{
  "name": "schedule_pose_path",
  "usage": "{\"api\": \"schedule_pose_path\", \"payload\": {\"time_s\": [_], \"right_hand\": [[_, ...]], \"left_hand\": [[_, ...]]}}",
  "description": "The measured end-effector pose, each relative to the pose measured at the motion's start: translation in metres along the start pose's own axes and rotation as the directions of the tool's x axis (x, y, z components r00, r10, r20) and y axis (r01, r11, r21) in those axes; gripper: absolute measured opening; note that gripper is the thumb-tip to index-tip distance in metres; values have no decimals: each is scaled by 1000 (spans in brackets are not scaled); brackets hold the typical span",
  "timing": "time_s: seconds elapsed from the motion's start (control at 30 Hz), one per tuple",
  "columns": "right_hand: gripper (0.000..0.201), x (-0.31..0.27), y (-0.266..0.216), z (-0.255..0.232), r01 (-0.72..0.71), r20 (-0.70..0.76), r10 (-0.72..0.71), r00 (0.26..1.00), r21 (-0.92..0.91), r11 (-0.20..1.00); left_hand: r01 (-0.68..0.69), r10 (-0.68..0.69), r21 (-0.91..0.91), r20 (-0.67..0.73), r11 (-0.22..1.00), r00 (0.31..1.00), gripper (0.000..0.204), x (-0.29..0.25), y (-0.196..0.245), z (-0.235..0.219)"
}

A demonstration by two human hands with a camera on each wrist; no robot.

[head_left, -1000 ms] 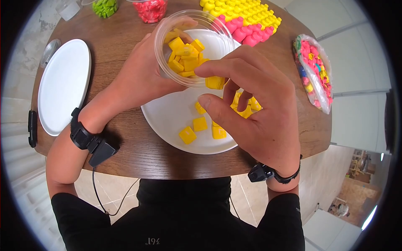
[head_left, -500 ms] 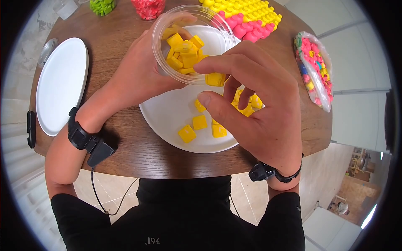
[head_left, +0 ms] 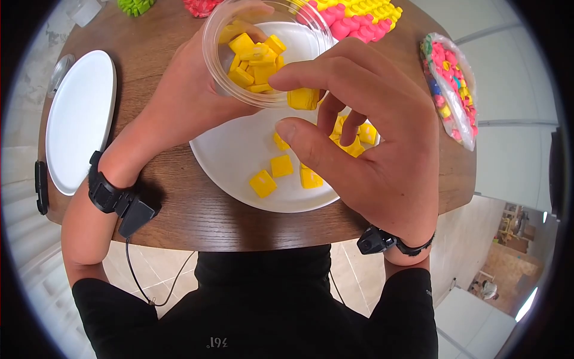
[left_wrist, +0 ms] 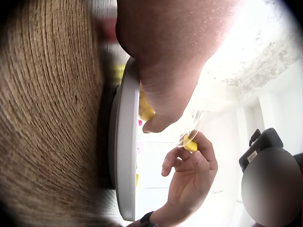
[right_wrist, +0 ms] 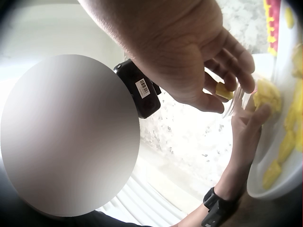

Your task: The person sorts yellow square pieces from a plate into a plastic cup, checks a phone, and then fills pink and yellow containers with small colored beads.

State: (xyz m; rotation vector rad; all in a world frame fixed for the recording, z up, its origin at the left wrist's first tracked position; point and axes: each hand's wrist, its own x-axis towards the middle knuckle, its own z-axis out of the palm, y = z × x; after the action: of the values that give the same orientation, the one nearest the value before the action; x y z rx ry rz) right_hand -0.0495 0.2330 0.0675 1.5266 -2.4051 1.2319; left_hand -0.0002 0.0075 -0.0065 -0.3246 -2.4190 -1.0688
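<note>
My left hand (head_left: 197, 90) grips a clear plastic cup (head_left: 209, 57) holding several yellow square pieces (head_left: 261, 70), its mouth facing up toward the head camera. Over the cup's near rim, my right hand (head_left: 382, 119) pinches one yellow square piece (head_left: 303, 99) between its index and middle fingers, with the thumb held apart. The right wrist view also shows that piece (right_wrist: 224, 91) among the fingers. Beneath both hands lies a white round plate (head_left: 224, 173) with more yellow squares (head_left: 263, 183) spread on it, partly hidden by the right hand.
An oval white plate (head_left: 81, 122) lies at the left of the wooden table (head_left: 197, 221). Green pieces (head_left: 136, 6) and red pieces (head_left: 203, 7) are at the back. Yellow and pink knobbed blocks (head_left: 359, 18) stand behind the plate. A clear bag of coloured pieces (head_left: 451, 90) lies right.
The cup and both hands sit slightly higher in the head view, while the table things have also shifted a little up with the camera. The right hand's hold on the yellow square piece stays the same.
</note>
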Motion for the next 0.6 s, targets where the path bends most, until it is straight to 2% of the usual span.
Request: {"api": "schedule_pose_path", "payload": {"time_s": [0.1, 0.23, 0.3, 0.6], "right_hand": [[27, 0, 1, 0, 5, 0, -5, 1000, 0, 1000], [27, 0, 2, 0, 15, -2, -15, 1000, -5, 1000], [28, -1, 2, 0, 15, -2, -15, 1000, -8, 1000], [29, -1, 2, 0, 26, -10, -26, 1000, -21, 999]], "left_hand": [[36, -38, -83, -21, 996, 999, 86, 1, 4, 3], [50, -50, -89, -7, 995, 999, 86, -1, 1, 2], [25, -25, -2, 2, 1000, 1000, 86, 0, 0, 1], [29, -30, -38, -14, 999, 999, 85, 1, 3, 2]]}}
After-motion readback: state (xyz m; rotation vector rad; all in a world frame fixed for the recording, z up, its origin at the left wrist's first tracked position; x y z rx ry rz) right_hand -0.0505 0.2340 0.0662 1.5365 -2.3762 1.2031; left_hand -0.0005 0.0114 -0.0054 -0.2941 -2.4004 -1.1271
